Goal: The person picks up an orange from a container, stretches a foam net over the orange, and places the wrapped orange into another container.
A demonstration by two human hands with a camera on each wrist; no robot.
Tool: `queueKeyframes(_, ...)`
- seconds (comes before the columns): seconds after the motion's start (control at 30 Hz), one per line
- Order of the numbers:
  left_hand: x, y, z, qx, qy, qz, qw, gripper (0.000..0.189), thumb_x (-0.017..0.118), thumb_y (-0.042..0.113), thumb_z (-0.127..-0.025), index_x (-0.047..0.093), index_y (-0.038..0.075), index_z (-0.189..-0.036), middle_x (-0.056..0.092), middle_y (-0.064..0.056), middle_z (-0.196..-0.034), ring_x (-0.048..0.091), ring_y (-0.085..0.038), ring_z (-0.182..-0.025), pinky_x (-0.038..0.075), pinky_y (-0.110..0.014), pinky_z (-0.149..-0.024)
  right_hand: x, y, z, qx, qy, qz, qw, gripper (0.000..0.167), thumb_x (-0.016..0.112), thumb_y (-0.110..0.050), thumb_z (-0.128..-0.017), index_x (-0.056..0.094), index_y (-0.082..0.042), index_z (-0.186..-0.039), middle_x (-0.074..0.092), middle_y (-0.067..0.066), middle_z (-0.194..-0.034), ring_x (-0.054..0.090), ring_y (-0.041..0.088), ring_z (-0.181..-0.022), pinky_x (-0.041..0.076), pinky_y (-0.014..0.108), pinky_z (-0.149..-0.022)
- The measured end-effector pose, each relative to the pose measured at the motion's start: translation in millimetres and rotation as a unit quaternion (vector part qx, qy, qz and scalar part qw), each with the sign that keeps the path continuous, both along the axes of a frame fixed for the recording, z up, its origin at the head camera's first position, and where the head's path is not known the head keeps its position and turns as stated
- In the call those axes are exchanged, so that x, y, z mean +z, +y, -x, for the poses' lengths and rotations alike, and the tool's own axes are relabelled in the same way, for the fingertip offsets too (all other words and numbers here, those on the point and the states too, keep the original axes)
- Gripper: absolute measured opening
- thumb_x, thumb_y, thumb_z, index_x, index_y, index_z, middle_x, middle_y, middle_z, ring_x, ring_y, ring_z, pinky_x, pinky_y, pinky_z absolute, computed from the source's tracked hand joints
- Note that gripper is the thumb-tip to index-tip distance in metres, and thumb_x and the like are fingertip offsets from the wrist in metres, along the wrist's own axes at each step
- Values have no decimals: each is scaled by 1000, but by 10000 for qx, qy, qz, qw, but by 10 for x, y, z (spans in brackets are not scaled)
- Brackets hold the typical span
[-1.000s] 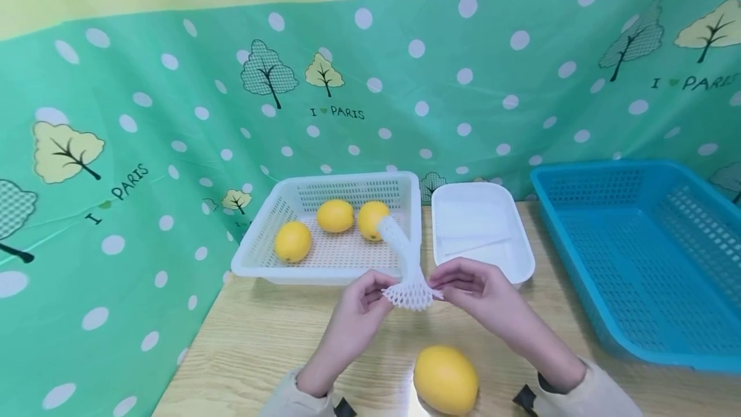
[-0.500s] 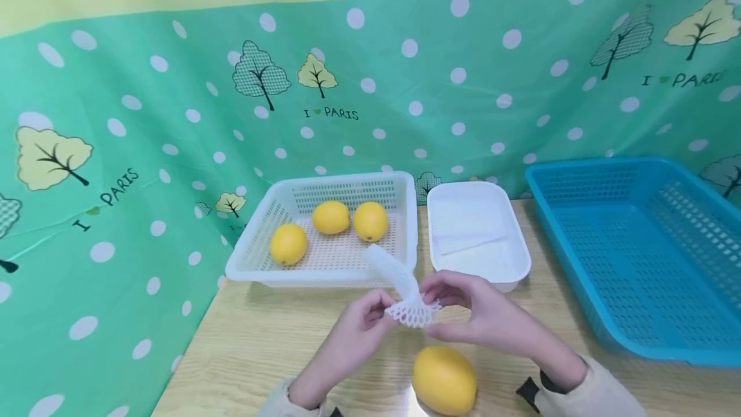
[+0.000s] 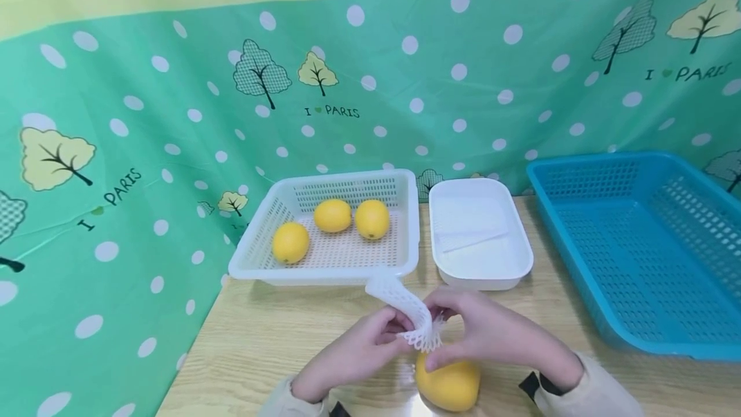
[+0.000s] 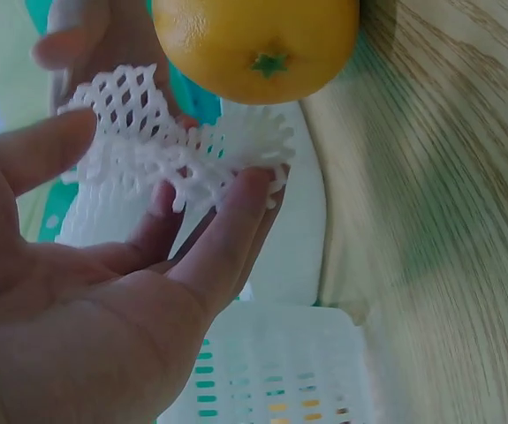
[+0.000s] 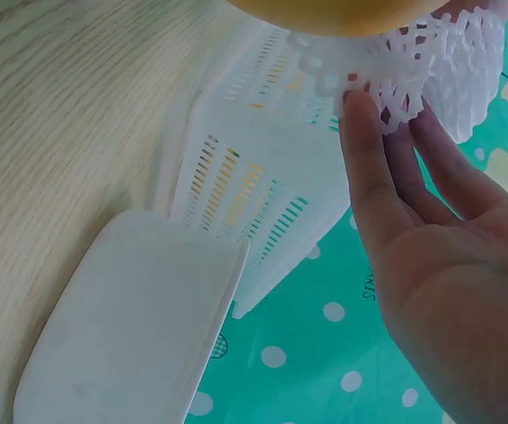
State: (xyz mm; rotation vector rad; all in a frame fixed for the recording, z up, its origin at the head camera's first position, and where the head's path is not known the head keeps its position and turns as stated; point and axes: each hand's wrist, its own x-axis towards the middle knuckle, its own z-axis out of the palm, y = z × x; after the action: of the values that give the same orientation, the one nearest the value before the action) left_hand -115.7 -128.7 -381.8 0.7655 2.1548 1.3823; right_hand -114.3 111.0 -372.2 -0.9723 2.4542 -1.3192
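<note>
A white foam fruit net [image 3: 402, 301], narrow at its far end and flared at its near mouth, is between my two hands. My left hand [image 3: 367, 349] pinches the net near its mouth; in the left wrist view its fingers [image 4: 227, 230] lie against the mesh. On the other side, the right hand [image 3: 492, 330] has its fingers curled at the net's edge, while its thumb stands apart, over the orange [image 3: 454, 388]. That fruit lies on the table just below the net's mouth, partly covered by the right hand. A green star-shaped stem mark shows on it in the left wrist view.
A white slotted basket [image 3: 324, 273] with 3 oranges stands at the back left. Beside it is a white tub [image 3: 482, 275] with flat white pieces inside. A large blue basket [image 3: 608, 314] occupies the right side. A green dotted cloth [image 3: 370, 147] hangs behind.
Both hands have brought the net down and nearer, from in front of the white basket to just above the orange. The right thumb has left the net's edge and moved over the fruit.
</note>
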Motion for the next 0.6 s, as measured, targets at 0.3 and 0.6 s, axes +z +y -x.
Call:
queueKeyframes(0.3,-125,-85,90,-404,-673,184,9967,36,75,16,-88,56,8,-118,59,3,-114,59,-7,-113,48,-18,-98,-14,33,-35,465,-135,-771,9958,66,83,-56,-68,63,-23,-123,59,-19,-109,56,3,-104,52,30,-94)
queueKeyframes(0.6,-137,-19,23,-396,-357,280,9982,53,85,12,-76,54,10,-119,58,7,-112,57,-2,-109,49,-19,-97,-57,69,-12,391,-35,-1029,9939,64,81,-58,-69,66,-22,-120,59,-20,-112,55,1,-105,51,29,-96)
